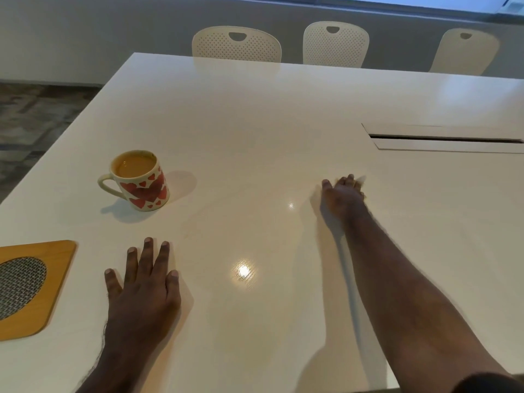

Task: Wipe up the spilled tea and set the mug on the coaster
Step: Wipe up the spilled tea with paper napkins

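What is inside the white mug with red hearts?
The white mug with red hearts holds light brown milky tea nearly up to its rim. The tea covers the bottom, so nothing below the surface shows.

A cream mug (139, 181) patterned with red hearts holds tan tea, beside an orange-brown coaster (42, 282) with grey mesh, on the white counter (255, 123).

— From my seat, what blocks the white glossy table (255, 131)?

— I see the cream mug with red hearts (139, 180) at centre left and the square wooden coaster with a mesh inset (34, 282) at lower left, apart, bare tabletop between them.

— Elsewhere?

— Middle is bare. A slotted flap panel (448, 140) sits flush at right; three cream perforated chairs (236, 43) line the far edge.
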A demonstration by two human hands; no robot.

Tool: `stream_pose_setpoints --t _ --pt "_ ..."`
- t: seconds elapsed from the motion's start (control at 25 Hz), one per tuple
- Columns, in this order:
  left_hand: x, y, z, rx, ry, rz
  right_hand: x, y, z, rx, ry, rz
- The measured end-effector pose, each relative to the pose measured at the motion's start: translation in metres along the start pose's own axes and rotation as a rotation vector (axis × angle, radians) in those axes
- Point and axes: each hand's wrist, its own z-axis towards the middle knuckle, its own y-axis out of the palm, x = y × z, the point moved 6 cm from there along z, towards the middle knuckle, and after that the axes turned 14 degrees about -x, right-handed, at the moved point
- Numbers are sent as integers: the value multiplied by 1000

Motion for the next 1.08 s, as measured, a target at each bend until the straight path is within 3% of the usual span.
stream_pose_setpoints --t 0.16,0.32,0.56,0.8,0.96,1.08 --pt "3 -2 0 -5 10 -20 -58 31 2 -92 -315 -264" --pt "4 -1 -4 14 -4 99 -87 35 -1 -117 -246 -238" --pt "-3 1 3 8 21 36 -201 160 -132 -296 -848 -461" --pt "-9 -9 -7 96 40 -168 -182 184 -231 -342 -1234 -593" --pt "-7 -9 -7 74 20 -125 -111 156 -211 -291 -1204 -581" --pt "-7 -8 -7 69 -2 -89 -62 90 -108 -146 -852 -536"
